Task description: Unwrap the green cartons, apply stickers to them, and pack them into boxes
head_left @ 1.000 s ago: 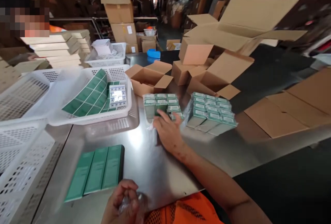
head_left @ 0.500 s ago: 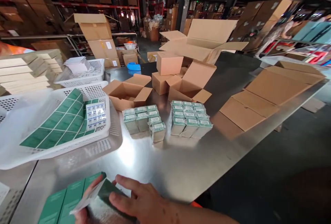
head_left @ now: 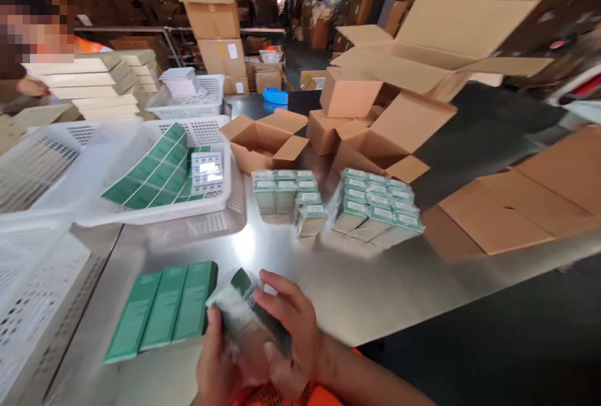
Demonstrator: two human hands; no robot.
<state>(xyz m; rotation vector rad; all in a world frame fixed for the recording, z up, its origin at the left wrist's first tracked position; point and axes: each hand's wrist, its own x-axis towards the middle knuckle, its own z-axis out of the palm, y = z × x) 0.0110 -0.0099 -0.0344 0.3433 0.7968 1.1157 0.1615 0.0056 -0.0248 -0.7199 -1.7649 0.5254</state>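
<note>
Head view, we grip a green box (head_left: pixel 253 315) in clear wrap with both hands, left hand (head_left: pixel 220 362) fingers curled under it, right hand (head_left: pixel 291 337) fingers closed over its top, three flat green boxes (head_left: pixel 164 309) just left of our fingers, stacked small cartons (head_left: pixel 291 196) beyond them on the steel table (head_left: pixel 357 287).

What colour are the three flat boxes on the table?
Green boxes, clearest in the head view.
</note>
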